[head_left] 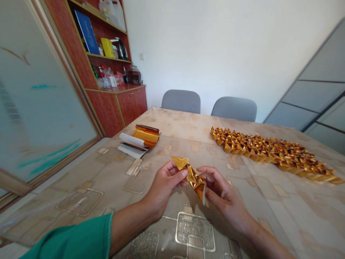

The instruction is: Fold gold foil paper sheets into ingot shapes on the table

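A partly folded piece of gold foil paper is held above the table, with pointed ends at upper left and lower right. My left hand pinches its left end between thumb and fingers. At the opposite end, my right hand has its fingers curled round the foil, which hides part of the fingertips. Beyond my left hand lies a stack of loose gold foil sheets, curled, with white undersides showing. To the right, many folded gold foil pieces stand close together in long rows.
A patterned tablecloth covers the table under my hands. Two grey chairs stand at the far edge, against a white wall. At the left back is a red-brown cabinet with a kettle and jars; a frosted glass door is at left.
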{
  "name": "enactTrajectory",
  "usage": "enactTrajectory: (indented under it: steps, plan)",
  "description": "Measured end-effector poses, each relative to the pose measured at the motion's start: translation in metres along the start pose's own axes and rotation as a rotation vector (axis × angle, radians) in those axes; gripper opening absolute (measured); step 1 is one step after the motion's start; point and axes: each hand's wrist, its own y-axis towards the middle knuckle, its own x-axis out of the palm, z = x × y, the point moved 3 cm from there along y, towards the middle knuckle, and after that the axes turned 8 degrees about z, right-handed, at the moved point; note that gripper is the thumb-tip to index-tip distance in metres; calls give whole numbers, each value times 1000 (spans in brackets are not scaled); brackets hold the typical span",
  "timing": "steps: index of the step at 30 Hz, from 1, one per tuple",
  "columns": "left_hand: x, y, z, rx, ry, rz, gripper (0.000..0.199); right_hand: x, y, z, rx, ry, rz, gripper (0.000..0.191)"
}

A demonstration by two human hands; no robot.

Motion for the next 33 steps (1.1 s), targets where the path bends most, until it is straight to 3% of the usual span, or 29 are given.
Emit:
enactTrajectory:
  steps: [4, 8, 15, 25, 33]
  plan:
    - [1, -1, 1, 23, 10, -15, 27, -5, 0, 3, -68, -165, -42, 25]
    - [4, -3, 1, 50, 42, -73, 24, -8, 3, 8, -125, -196, -9, 7]
    - [6, -5, -3, 87, 81, -47, 29, -7, 7, 10, -24, -92, 179, 23]
    - [5, -6, -6, 127, 139, -54, 26, -12, 7, 8, -199, -264, 211, 20]
    - [5, -5, -7, 68, 190, -73, 22, -10, 5, 16, -146, -298, 245, 23]
